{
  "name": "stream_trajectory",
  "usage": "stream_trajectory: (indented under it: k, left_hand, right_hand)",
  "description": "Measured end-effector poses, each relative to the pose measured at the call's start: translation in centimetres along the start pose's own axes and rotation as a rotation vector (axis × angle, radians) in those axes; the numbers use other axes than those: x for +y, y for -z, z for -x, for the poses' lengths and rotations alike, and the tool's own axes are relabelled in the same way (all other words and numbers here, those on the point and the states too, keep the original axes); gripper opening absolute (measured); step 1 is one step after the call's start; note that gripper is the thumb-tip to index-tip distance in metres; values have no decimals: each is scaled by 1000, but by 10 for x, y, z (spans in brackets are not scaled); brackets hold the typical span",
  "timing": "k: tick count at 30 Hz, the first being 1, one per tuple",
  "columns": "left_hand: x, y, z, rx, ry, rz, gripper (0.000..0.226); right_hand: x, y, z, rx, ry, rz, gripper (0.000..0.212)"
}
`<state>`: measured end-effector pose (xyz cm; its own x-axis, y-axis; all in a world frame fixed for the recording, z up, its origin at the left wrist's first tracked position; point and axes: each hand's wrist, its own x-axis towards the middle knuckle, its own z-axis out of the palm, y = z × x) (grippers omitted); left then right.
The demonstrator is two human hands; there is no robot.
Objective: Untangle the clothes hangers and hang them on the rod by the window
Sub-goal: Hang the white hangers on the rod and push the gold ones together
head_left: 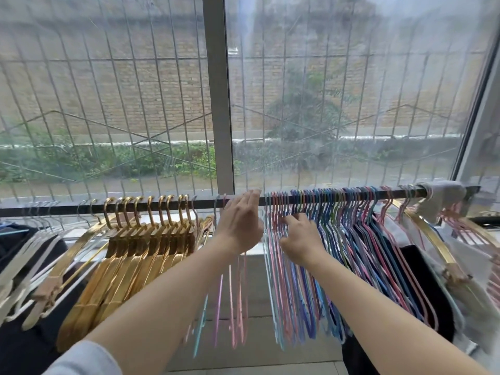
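Observation:
A dark rod (167, 203) runs across in front of the window. My left hand (240, 220) reaches to it at the middle, fingers laid over the rod, thumb hidden. A few pastel wire hangers (232, 296) dangle blurred beneath this hand, necks under my palm, two hooks (220, 203) on the rod beside it. My right hand (297, 236) is curled on the necks of a dense row of coloured wire hangers (338, 239) hooked to the rod's right half. Gold hangers (140, 239) hang in a tight group to the left.
White and gold hangers (40, 261) hang slanted at the far left over dark cloth. At the right, a gold hanger (430, 234) carries pale and dark clothes. Grey cloth (443, 196) wraps the rod's right end. Barred window glass stands close behind the rod.

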<state>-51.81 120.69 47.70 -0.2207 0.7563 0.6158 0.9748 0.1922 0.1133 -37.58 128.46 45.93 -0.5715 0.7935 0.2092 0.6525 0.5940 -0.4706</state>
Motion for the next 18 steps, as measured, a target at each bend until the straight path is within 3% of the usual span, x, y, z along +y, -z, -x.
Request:
stream_trajectory:
  k: [6, 11, 18]
  left_hand:
    - [-53, 22, 2, -251, 75, -356, 67]
    - [-54, 26, 7, -252, 70, -355, 77]
    - [-46, 25, 1, -272, -35, -395, 73]
  right_hand:
    - [-2, 3, -2, 56, -2, -184, 65]
    - [-19, -6, -7, 114, -38, -348, 70]
    - [-18, -2, -15, 67, 101, -272, 62]
